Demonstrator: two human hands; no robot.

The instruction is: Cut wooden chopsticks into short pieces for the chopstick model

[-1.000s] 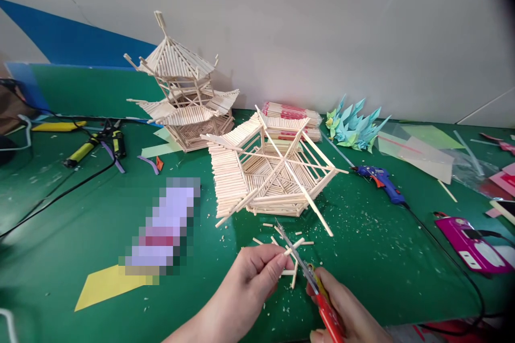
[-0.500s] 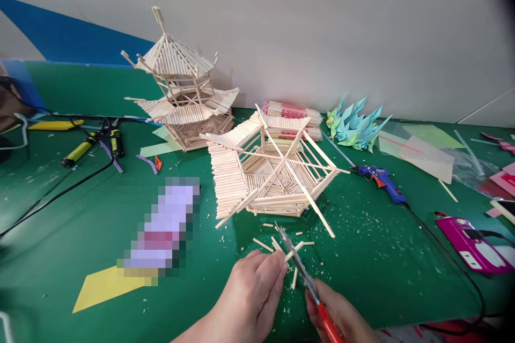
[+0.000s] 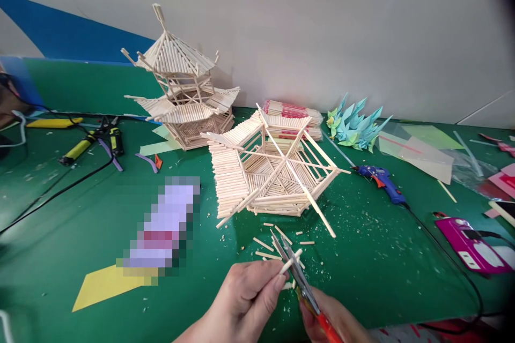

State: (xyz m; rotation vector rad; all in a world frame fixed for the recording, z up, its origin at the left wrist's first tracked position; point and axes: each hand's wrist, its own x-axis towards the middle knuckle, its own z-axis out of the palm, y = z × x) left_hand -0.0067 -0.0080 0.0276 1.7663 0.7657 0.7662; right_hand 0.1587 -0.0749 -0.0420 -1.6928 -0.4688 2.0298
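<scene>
Between thumb and fingers, my left hand (image 3: 251, 295) pinches a short wooden stick (image 3: 290, 261) that points up to the right. My right hand (image 3: 333, 316) grips red-handled scissors (image 3: 308, 292), whose blades cross the stick and stand a little apart. Cut stick pieces (image 3: 265, 255) and crumbs lie scattered on the table around the blades. Just beyond stands a six-sided wooden stick frame (image 3: 281, 171); its left and back roof sides are covered with rows of sticks, while bare beams cross over the rest. Behind it at left is a tiered stick pagoda (image 3: 181, 112).
A blue glue gun (image 3: 384, 182) lies at right, its cord running past a magenta power strip (image 3: 470, 244). Bundled sticks (image 3: 292, 110) and folded-paper plants (image 3: 358, 123) sit by the wall. Left are pliers (image 3: 108, 134), a blurred-out flat object (image 3: 169, 225) and yellow paper (image 3: 104, 289).
The scissors have shifted slightly left and down, and their blades are more apart. My left hand has turned slightly and moved down with the stick. More loose pieces show beside the blades.
</scene>
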